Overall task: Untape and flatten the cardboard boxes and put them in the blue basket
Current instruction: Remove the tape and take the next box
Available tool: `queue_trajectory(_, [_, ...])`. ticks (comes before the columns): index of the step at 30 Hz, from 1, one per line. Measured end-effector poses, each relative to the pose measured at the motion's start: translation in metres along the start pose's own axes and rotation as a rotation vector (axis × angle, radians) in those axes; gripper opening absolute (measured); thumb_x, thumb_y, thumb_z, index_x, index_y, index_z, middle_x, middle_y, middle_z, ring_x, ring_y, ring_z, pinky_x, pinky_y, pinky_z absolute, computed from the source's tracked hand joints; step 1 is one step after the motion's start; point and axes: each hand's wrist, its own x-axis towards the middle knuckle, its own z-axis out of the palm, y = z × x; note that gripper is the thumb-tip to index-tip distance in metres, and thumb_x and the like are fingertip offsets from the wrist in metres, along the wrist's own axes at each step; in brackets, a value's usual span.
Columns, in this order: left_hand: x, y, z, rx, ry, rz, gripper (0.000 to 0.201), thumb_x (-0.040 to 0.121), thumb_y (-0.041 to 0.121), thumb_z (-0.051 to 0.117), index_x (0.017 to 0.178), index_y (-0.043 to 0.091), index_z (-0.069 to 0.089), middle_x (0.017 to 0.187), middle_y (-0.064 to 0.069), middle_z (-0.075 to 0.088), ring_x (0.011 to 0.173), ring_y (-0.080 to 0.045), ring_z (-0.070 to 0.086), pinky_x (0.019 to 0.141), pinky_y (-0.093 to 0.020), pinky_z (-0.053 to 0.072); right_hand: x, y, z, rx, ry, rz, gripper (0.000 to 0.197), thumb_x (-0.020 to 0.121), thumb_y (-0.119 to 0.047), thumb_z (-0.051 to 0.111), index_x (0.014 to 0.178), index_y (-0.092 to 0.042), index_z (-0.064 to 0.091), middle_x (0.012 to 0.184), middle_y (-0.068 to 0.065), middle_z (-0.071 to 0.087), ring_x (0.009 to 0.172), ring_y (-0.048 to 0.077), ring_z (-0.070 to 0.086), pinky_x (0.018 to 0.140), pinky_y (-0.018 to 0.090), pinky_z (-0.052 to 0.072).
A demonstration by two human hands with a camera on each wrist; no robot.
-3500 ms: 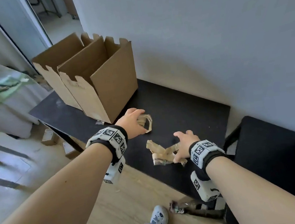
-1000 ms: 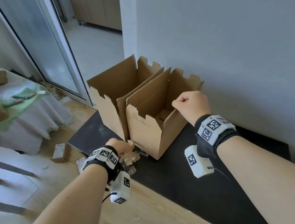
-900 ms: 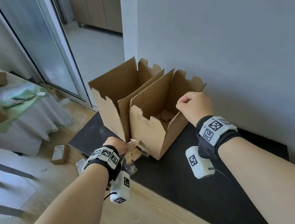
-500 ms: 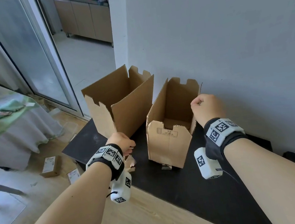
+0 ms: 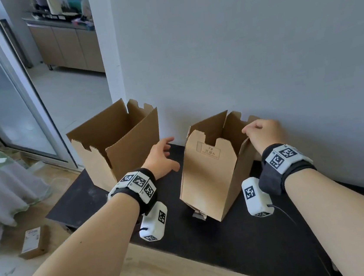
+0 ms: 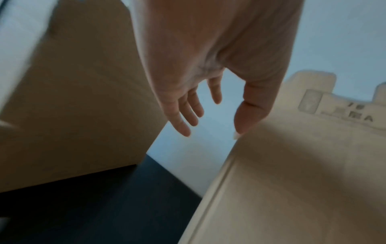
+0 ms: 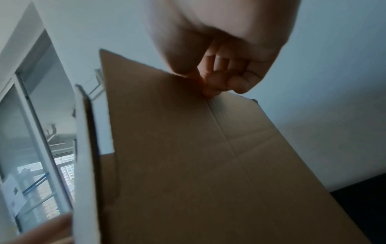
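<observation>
Two open cardboard boxes stand on the black table (image 5: 244,239). The nearer box (image 5: 210,175) (image 6: 292,173) (image 7: 198,165), narrowed into a tall skewed shape, stands right of centre. My right hand (image 5: 261,134) (image 7: 219,77) grips its right top edge, fingers curled over the rim. Fingers spread, my left hand (image 5: 162,157) (image 6: 208,113) hovers in the gap between the boxes and holds nothing. Its thumb is close to the near box's left corner. The second box (image 5: 118,145) (image 6: 73,99) stands to the left. The blue basket is out of view.
A grey wall (image 5: 257,49) rises right behind the boxes. Left of the table are a glass sliding door (image 5: 1,90), a cloth-covered table (image 5: 0,188) and a small package (image 5: 33,242) on the wooden floor. A torn scrap (image 5: 199,215) pokes out under the near box.
My right hand pulled the near box away from the other box and squeezed it narrower. My left hand dropped the crumpled tape and rose open between the boxes.
</observation>
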Motion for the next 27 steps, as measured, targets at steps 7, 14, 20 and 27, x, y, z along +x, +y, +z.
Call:
queue_trajectory(7, [-0.002,0.091,0.033,0.096,-0.284,0.352,0.058,0.071,0.004,0.077,0.121,0.028,0.058,0.131,0.013,0.041,0.122,-0.007,0.037,0.089,-0.014,0.033,0.008,0.021,-0.035,0.072,0.023,0.062,0.026,0.081,-0.011,0.054,0.067,-0.026,0.071,0.061,-0.01,0.06,0.064,0.017,0.056,0.065,0.027,0.046])
queue_trajectory(14, [0.005,0.129,0.078,0.399,-0.228,0.507,0.019,0.071,0.034,0.08,0.068,0.02,0.068,0.08,0.008,0.064,0.074,-0.006,0.058,0.071,-0.024,0.048,0.014,0.035,-0.067,0.213,0.077,0.04,0.016,0.093,-0.018,0.052,0.093,-0.022,0.067,0.075,-0.007,0.063,0.067,0.011,0.06,0.063,0.022,0.054])
queue_trajectory(20, [0.026,0.131,0.09,0.062,0.054,0.236,0.024,0.08,0.035,0.072,0.07,0.016,0.061,0.066,0.005,0.058,0.061,-0.008,0.053,0.056,-0.02,0.043,0.02,0.068,-0.096,0.243,0.044,0.157,0.014,0.088,-0.021,0.056,0.088,-0.015,0.068,0.071,0.001,0.066,0.068,0.022,0.063,0.075,0.038,0.058])
queue_trajectory(27, [0.062,0.094,0.089,-0.354,0.117,-0.301,0.052,0.073,0.031,0.08,0.108,-0.001,0.06,0.102,-0.014,0.065,0.096,-0.03,0.061,0.078,-0.047,0.054,0.015,0.097,-0.121,0.236,0.007,0.274,0.025,0.089,-0.03,0.058,0.071,-0.014,0.066,0.077,0.01,0.069,0.067,0.022,0.063,0.075,0.036,0.055])
